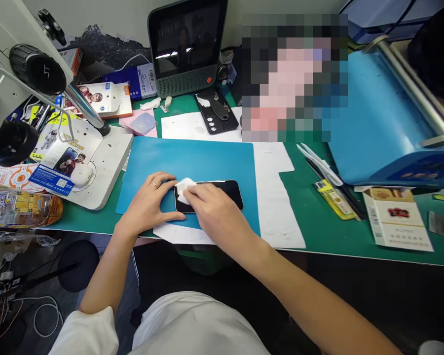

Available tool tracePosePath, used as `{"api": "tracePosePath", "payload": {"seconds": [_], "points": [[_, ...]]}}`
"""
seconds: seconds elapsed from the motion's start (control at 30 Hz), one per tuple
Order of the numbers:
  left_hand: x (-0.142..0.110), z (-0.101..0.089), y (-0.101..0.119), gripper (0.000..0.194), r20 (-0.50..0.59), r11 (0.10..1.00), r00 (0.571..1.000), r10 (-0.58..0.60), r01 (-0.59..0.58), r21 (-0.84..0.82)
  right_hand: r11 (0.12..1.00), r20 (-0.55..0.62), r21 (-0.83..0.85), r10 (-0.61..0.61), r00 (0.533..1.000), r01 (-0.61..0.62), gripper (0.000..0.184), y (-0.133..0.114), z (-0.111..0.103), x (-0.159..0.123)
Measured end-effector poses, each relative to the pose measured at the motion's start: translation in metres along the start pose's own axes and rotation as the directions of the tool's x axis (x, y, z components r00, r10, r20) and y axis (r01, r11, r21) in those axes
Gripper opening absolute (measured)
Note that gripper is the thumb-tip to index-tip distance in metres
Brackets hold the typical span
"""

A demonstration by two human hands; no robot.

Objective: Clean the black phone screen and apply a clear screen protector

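Note:
A smartphone [227, 190] with a black screen lies face up on a blue mat [188, 155]. My left hand [150, 204] frames the phone's left end, thumb at the near edge and fingers at the far edge, steadying it; a ring shows on one finger. Pinched in my right hand [218, 212] is a crumpled white wipe [185, 190], pressed on the left part of the screen. My right hand covers the middle of the phone.
A microscope stand [111, 182] rises at the left by a bottle [22, 207]. Behind the mat are a smart display [187, 49] and a black phone case [216, 111]. Tweezers [321, 165], a cigarette box [397, 219] and a blue machine [377, 118] stand right. One patch is pixelated.

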State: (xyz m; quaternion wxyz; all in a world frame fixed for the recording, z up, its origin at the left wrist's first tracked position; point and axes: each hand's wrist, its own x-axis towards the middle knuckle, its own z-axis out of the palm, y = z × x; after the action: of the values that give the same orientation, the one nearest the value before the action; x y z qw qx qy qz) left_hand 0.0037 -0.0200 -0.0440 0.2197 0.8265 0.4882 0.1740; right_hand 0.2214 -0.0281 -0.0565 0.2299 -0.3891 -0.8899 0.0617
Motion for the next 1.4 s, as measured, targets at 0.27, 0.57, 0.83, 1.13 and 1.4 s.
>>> {"api": "tracePosePath", "payload": {"seconds": [0.27, 0.57, 0.83, 1.13, 1.4], "points": [[-0.001, -0.001, 0.001, 0.068, -0.007, 1.000, 1.000, 0.007, -0.007, -0.005, 0.998, -0.019, -0.022, -0.067, 0.998, 0.066, 0.029, -0.013, -0.001, -0.004], [0.001, -0.002, 0.000, 0.075, 0.015, 1.000, 1.000, -0.007, 0.007, 0.017, 0.998, -0.098, -0.056, 0.011, 0.995, -0.017, 0.033, 0.033, -0.035, -0.074], [0.001, -0.003, -0.004, 0.086, -0.007, 0.999, 0.999, 0.049, -0.049, 0.019, 0.993, -0.125, -0.039, -0.116, 0.985, 0.112, 0.027, -0.009, -0.009, -0.028], [0.001, -0.003, -0.003, 0.087, 0.010, 0.999, 0.999, 0.033, -0.034, 0.033, 0.991, -0.059, -0.104, -0.091, 0.994, 0.084, 0.032, 0.044, -0.044, -0.076], [0.002, -0.003, -0.002, 0.087, -0.007, 0.998, 0.999, 0.036, -0.036, 0.050, 0.963, -0.125, -0.086, -0.266, 0.956, 0.256, 0.023, 0.021, -0.019, -0.029]]}}
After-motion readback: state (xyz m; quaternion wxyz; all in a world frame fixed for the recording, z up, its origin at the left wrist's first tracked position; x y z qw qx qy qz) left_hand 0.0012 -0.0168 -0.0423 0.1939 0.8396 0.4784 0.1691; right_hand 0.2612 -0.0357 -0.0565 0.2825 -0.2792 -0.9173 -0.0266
